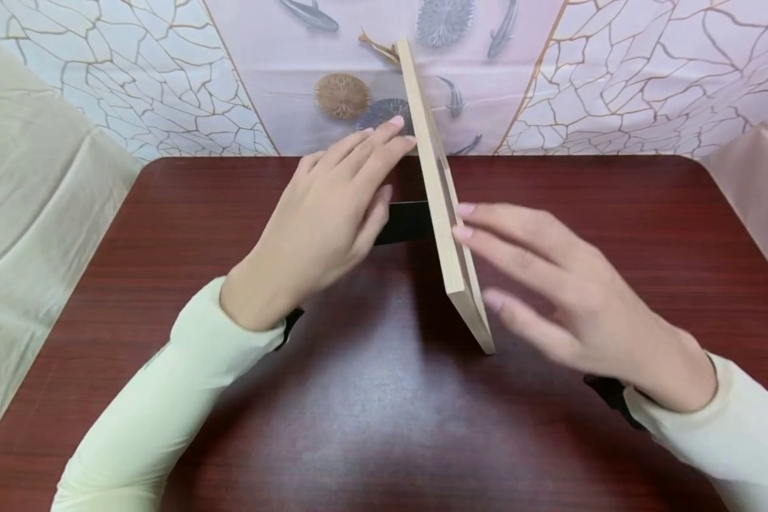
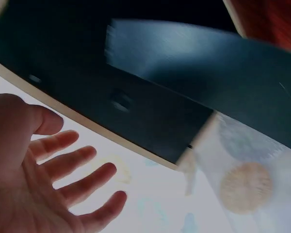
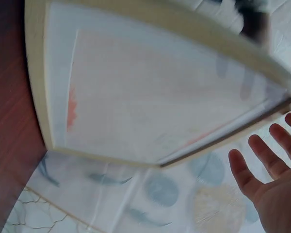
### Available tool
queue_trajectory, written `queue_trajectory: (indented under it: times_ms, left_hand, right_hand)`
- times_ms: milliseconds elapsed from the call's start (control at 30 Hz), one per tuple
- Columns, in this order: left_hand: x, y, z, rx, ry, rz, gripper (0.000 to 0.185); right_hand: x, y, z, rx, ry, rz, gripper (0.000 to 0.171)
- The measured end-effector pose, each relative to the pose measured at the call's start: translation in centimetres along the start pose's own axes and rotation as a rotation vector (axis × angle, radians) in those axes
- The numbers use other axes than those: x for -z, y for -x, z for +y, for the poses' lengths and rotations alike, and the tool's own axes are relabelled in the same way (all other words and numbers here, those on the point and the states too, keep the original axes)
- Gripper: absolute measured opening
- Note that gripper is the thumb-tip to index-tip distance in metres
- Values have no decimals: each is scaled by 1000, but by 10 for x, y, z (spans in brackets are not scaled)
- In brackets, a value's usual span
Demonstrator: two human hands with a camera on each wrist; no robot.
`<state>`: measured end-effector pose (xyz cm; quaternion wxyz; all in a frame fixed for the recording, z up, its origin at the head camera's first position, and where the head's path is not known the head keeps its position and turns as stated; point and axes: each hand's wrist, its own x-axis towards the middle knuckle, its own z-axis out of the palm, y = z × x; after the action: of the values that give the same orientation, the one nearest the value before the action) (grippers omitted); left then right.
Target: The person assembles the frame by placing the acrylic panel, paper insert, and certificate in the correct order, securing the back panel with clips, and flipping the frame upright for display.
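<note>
A picture frame (image 1: pixel 432 178) with pale wooden edges stands upright on the table, seen nearly edge-on in the head view. Its dark back (image 2: pixel 63 58) and black easel stand (image 2: pixel 184 58) face my left hand (image 1: pixel 333 192), whose fingers are extended, with the fingertips close to the upper edge. On the other side is my right hand (image 1: pixel 557 284), its fingers spread and the tips right at the frame's edge in the head view. The right wrist view shows the front, with a pale picture (image 3: pixel 136 87) inside a white border and a reddish patch at one side.
The dark red-brown table (image 1: pixel 371 427) has rounded far corners. Behind it hangs a patterned backdrop (image 1: pixel 281 107) with fish and round motifs, and plain pale cloth (image 1: pixel 32 213) drapes the left side.
</note>
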<state>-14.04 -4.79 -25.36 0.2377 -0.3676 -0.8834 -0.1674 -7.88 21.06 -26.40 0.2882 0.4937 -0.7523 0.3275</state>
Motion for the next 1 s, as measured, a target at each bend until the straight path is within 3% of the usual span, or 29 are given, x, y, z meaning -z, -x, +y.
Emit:
queue_trajectory:
  times_ms: [200,367,500,667,867,1000]
  left_hand:
    - [11,22,38,-220,-39,144,37]
    - [13,31,61,-315,-63,199,33]
    - [8,34,71,-349,-87,226,29]
    - [2,36,75,-360,-125,278,25]
    - [1,37,76,-336,-184,298,19]
    - [3,43,71,-316,-245,268,18]
  right_hand:
    - [10,-22,44,-178,137,-96,50]
    - [4,-54,88,-271,155,-191,60]
    - [-8,-76,111,-333,117,-229,65]
    - [-20,-94,130,-328,154,-296,67]
    - [-22,-96,137,-353,189,-311,65]
    - [-18,-91,138,-379,201,-309,63]
